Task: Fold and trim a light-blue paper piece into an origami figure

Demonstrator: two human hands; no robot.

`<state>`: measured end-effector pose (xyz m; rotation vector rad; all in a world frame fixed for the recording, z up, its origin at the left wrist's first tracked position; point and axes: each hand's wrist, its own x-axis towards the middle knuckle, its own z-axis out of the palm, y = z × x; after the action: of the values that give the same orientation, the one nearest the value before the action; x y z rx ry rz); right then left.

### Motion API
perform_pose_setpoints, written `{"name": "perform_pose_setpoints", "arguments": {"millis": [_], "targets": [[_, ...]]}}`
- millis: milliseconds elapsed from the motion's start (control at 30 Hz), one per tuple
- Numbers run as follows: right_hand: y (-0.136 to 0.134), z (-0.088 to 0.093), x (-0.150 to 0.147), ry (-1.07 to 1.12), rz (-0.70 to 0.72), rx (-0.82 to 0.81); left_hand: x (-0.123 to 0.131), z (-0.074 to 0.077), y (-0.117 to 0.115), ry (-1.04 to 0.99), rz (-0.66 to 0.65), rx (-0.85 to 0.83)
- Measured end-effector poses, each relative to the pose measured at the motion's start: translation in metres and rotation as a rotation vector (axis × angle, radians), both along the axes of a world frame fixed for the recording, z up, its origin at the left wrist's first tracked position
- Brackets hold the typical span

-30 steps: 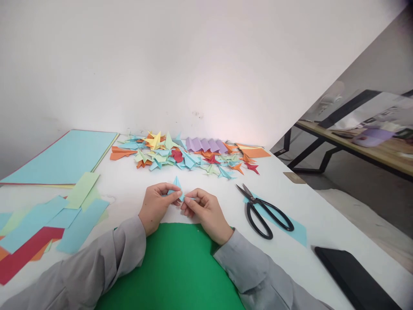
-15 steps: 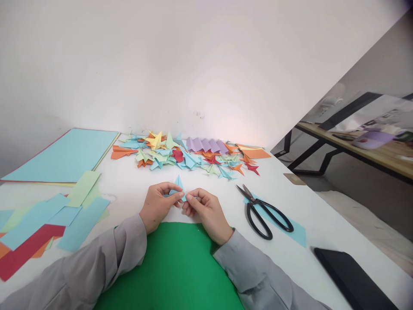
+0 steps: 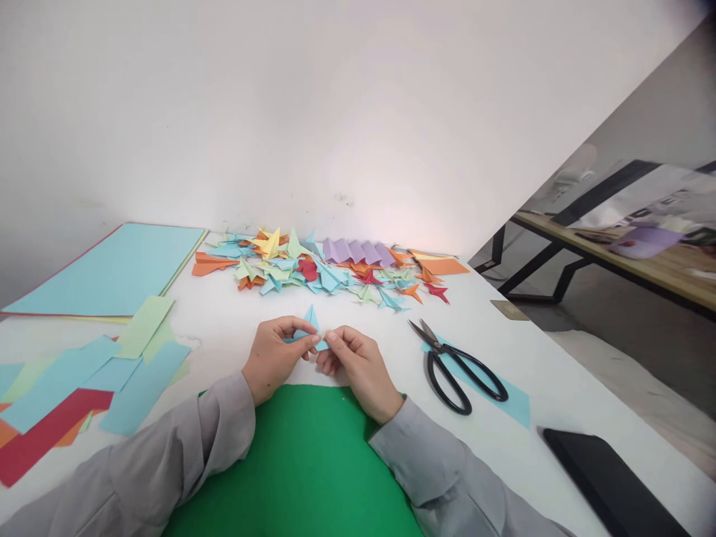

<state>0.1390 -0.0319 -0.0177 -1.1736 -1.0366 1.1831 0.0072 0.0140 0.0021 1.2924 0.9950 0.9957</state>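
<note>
A small folded piece of light blue paper (image 3: 312, 318) is held up between both hands, its pointed tip toward the wall. My left hand (image 3: 278, 355) pinches its left side between thumb and fingers. At its lower right, my right hand (image 3: 361, 365) grips the paper with thumb and fingertips. The fingers hide much of the lower folds. Beyond the hands lies a pile of folded paper shapes (image 3: 330, 277) in several colours. Black-handled scissors (image 3: 452, 367) rest to the right, blades apart, partly over a blue paper strip (image 3: 517, 406).
Loose paper strips (image 3: 134, 388) overlap at the left. Large coloured sheets (image 3: 120, 268) are stacked behind them. A black flat object (image 3: 609, 477) lies at the right front. Green material (image 3: 302, 462) is under my forearms. A wooden table (image 3: 626, 253) stands beyond the right edge.
The right thumb and fingertips have shifted very slightly on the folded blue paper, showing a little more of its lower edge. Both hands otherwise keep their places.
</note>
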Motion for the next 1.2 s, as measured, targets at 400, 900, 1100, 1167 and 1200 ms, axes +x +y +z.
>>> {"name": "perform_pose_setpoints", "arguments": {"millis": [400,900,1100,1167,1200], "targets": [[-0.0002,0.0048,0.0013,0.014,-0.035,-0.002,-0.0029,0.0003,-0.0023,-0.234,-0.107,-0.12],[-0.0014,0.0045,-0.0002,-0.03,-0.066,0.04,0.0001,0.0004,-0.003,-0.009,-0.274,-0.006],[-0.0022,0.0031,0.0008,-0.024,-0.026,0.023,-0.0001,0.0002,-0.0036,0.002,-0.282,0.001],[-0.0025,0.0028,0.0009,-0.004,-0.002,0.014,-0.0011,-0.0007,-0.003,0.0,-0.297,0.01],[-0.0026,0.0029,0.001,0.007,0.01,0.006,-0.0016,-0.0009,-0.0027,-0.003,-0.304,0.011]]}}
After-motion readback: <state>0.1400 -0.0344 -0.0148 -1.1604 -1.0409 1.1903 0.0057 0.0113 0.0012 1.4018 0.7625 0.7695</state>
